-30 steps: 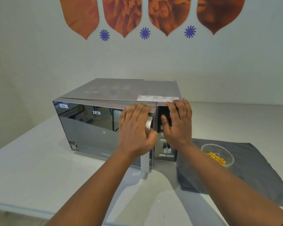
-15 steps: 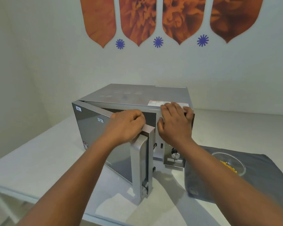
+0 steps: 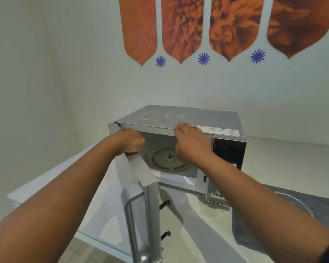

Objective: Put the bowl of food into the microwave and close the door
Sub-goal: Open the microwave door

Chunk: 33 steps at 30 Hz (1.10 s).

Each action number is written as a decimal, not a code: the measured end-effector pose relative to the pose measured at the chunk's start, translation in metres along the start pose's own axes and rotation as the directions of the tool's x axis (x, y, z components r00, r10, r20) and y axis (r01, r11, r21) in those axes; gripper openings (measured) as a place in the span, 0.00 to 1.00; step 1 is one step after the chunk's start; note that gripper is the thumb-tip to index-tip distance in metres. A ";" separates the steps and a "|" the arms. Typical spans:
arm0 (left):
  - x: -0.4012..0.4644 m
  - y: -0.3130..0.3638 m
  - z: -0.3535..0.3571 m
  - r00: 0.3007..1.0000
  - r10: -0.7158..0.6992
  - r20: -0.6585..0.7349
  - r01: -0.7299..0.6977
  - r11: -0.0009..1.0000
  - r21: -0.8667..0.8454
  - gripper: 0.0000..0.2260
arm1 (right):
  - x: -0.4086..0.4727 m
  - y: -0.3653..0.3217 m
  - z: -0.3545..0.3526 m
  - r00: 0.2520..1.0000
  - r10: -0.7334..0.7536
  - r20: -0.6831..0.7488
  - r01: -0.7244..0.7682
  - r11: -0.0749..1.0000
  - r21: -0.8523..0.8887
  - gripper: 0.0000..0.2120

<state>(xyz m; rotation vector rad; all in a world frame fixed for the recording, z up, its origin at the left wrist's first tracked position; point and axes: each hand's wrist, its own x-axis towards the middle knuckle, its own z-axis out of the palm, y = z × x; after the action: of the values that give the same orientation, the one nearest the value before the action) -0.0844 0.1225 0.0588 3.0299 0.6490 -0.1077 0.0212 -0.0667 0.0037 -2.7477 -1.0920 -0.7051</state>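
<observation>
A silver microwave [image 3: 180, 116] stands on the white table. Its door [image 3: 139, 196] is swung wide open towards me, edge on, with the handle at the bottom of view. My left hand [image 3: 130, 140] grips the top edge of the door. My right hand [image 3: 190, 143] rests on the front top edge of the microwave, fingers curled over it. Inside, the round glass turntable [image 3: 165, 160] shows, with nothing on it. The clear glass bowl [image 3: 296, 204] sits on a dark cloth at the right; my right forearm hides most of it and the food.
The dark grey cloth [image 3: 321, 202] lies on the table [image 3: 285, 160] right of the microwave. The control panel [image 3: 228, 152] is on the microwave's right side. The table's near left edge runs just under the open door. A white wall with orange decorations is behind.
The door has swung from nearly shut to wide open, pulled by my left hand. My right hand slid from the control panel up to the microwave's top front edge.
</observation>
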 end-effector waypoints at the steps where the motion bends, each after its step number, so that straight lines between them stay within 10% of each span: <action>1: 0.005 -0.006 0.001 0.999 -0.034 0.009 0.034 0.999 0.027 0.22 | 0.002 -0.001 0.001 1.000 -0.002 0.008 0.002 1.000 0.003 0.32; 20: 0.005 -0.071 -0.009 0.978 -0.208 0.018 0.196 0.947 0.253 0.36 | 0.002 -0.021 0.021 0.992 0.063 -0.113 -0.070 0.996 -0.059 0.31; 33: 0.009 -0.117 0.032 0.908 -0.036 -0.418 0.136 0.967 0.213 0.24 | 0.001 -0.023 0.030 0.978 0.075 -0.197 -0.082 0.996 -0.027 0.31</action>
<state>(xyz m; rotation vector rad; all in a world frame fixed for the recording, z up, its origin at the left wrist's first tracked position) -0.1262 0.2308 0.0236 3.2812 0.8528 0.5038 0.0180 -0.0416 -0.0240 -2.6632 -0.9336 -0.9676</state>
